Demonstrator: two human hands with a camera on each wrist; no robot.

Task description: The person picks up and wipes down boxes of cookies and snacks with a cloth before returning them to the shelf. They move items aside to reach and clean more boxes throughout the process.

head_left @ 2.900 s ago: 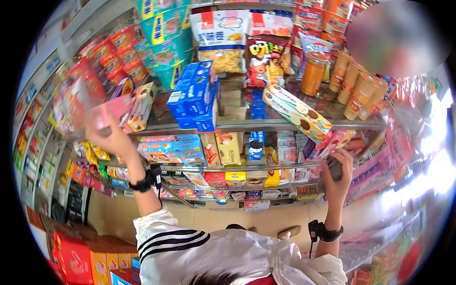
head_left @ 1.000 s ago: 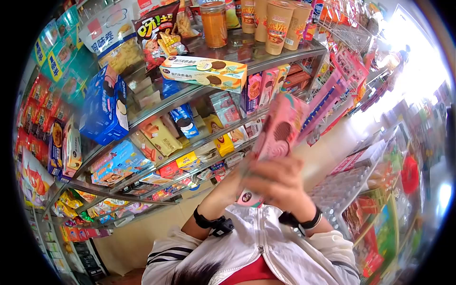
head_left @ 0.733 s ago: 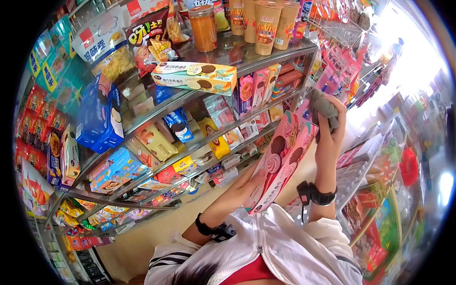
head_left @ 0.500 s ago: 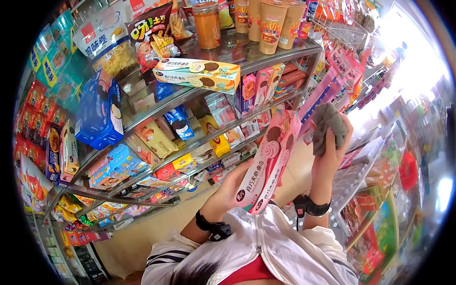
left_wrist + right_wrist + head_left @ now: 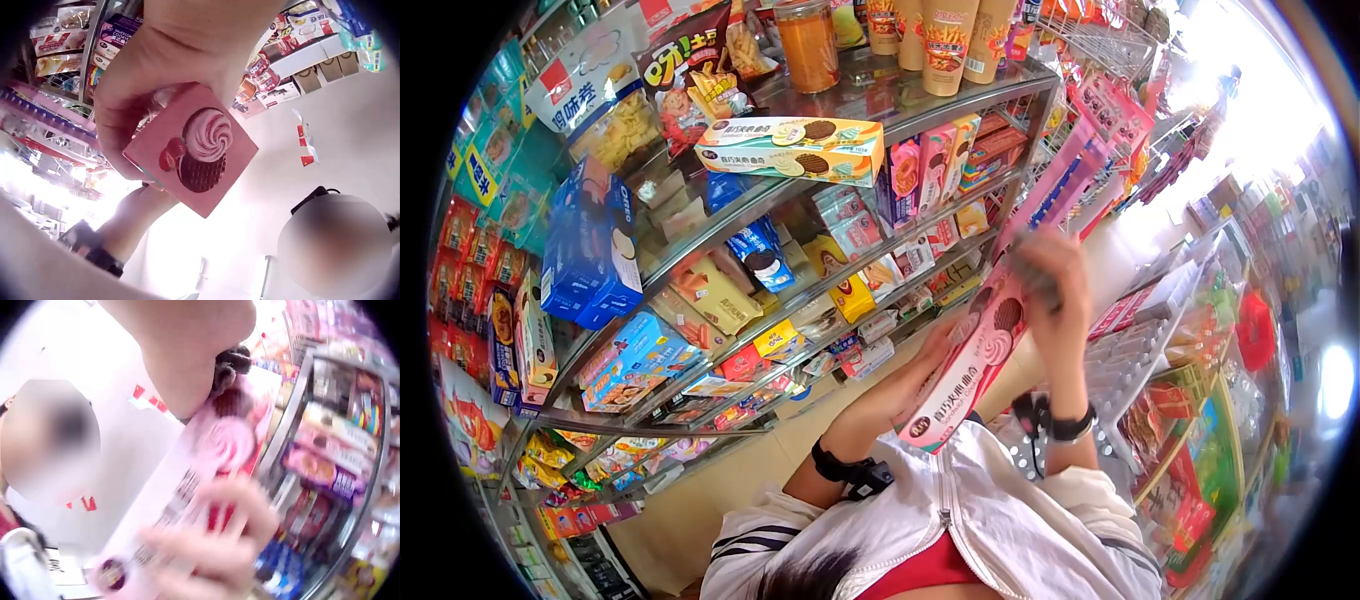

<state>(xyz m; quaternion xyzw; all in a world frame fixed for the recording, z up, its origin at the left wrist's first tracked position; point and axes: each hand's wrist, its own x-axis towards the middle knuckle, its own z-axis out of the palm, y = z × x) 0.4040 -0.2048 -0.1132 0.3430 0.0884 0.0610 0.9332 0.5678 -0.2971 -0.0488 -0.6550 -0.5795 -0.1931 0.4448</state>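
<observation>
Left hand (image 5: 156, 69) grips pink box (image 5: 972, 368). Right hand (image 5: 1048, 280) blurs in head view; right wrist view shows it clutching a dark cloth (image 5: 228, 364).

The right hand (image 5: 187, 344) filled the top of the view, with a dark grey crumpled cloth (image 5: 228, 365) bunched under its fingers and lying against the upper end of a long pink cardboard biscuit box (image 5: 219, 447). The blurred left hand (image 5: 215, 550) wrapped its fingers round the box's lower part. Just right of those fingers stood a metal-edged shelf rack (image 5: 292, 419) of colourful snack packets (image 5: 334, 434).
</observation>
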